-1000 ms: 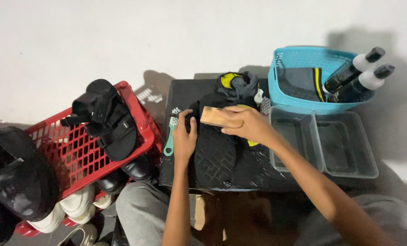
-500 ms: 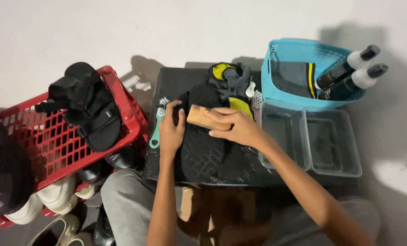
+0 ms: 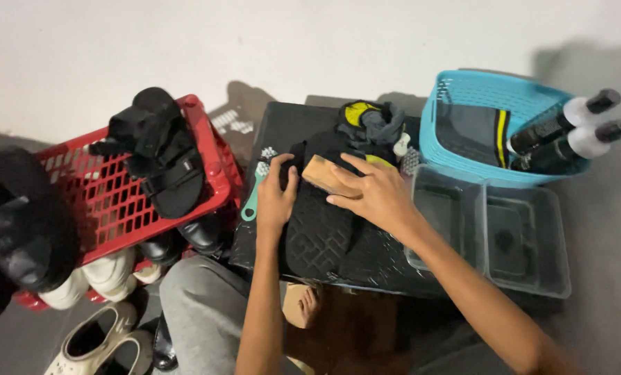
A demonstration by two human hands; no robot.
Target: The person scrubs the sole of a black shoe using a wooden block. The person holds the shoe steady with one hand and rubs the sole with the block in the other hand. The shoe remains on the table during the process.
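Right now the right hand is gripping a wooden brush on a black sandal lying on the mat, while the left hand is clasping the sandal's edge beside a teal brush.

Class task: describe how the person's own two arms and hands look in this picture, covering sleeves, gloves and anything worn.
Both forearms are bare, with no sleeves in view. The left hand and right hand wear no gloves. No watch, ring or bracelet shows. Both arms are slim and reach in from the bottom edge.

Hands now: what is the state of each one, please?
Left hand: closed on the black sandal, steadying it.
Right hand: closed on the wooden brush.
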